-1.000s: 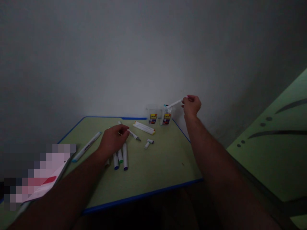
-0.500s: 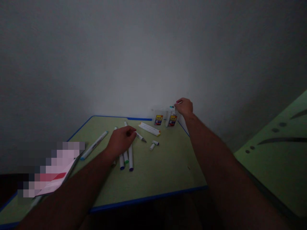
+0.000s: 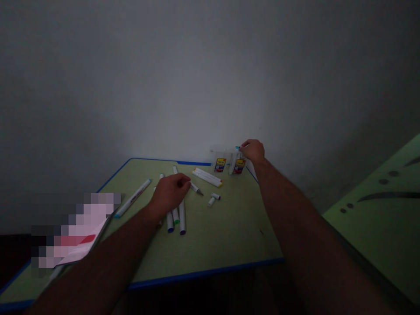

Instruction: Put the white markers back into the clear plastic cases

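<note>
My right hand [image 3: 253,150] is at the back right, closed at the top of the right-hand clear plastic case [image 3: 239,166]. A white marker is pinched in its fingers, mostly hidden by them and the case. White markers with coloured ends stand inside that case. My left hand [image 3: 172,190] is low over the table, thumb and fingers pinched at the rear of an uncapped marker [image 3: 196,188] with a grey tip. Under and beside this hand lie several white markers [image 3: 182,218] with blue, green and purple ends. Two loose caps [image 3: 213,199] lie right of it.
Another clear case [image 3: 219,164] stands against the wall. White markers [image 3: 207,176] with yellow and red ends lie before it. A blue-ended marker [image 3: 134,197] and a partly blurred pink-and-white item [image 3: 85,243] lie left. The green table [image 3: 226,238] has a blue edge.
My right hand has come down slightly toward the case, and the marker in it sits lower. My left hand keeps its place by the uncapped marker. The whole view has shifted slightly.
</note>
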`<state>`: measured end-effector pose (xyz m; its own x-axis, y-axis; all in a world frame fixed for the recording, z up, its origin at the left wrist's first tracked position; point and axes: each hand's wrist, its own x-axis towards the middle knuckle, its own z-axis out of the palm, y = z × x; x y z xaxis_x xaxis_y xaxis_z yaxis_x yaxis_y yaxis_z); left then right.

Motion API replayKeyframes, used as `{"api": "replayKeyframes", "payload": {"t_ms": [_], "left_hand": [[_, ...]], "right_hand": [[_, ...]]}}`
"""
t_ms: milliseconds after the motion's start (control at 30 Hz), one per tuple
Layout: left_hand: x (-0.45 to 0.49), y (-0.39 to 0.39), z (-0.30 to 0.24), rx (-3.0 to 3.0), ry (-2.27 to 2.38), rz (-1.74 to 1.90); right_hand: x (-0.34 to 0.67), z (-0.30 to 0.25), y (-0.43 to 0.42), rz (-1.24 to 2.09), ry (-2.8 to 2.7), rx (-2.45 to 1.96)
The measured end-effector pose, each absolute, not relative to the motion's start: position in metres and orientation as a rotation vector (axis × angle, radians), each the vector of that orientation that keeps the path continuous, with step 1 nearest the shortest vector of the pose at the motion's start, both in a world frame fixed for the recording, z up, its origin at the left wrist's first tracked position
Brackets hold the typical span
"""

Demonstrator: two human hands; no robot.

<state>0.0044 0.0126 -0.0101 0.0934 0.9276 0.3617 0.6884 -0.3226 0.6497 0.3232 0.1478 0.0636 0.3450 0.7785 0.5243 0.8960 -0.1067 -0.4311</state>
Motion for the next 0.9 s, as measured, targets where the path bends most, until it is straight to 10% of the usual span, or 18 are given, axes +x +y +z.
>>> {"api": "replayKeyframes", "payload": {"t_ms": [900], "left_hand": [[0.0038,0.0125,-0.0085,2.09,1.623,1.046]], "right_hand": [[0.3263,0.0634,0.1477,-0.23,-1.497,-1.885]]}}
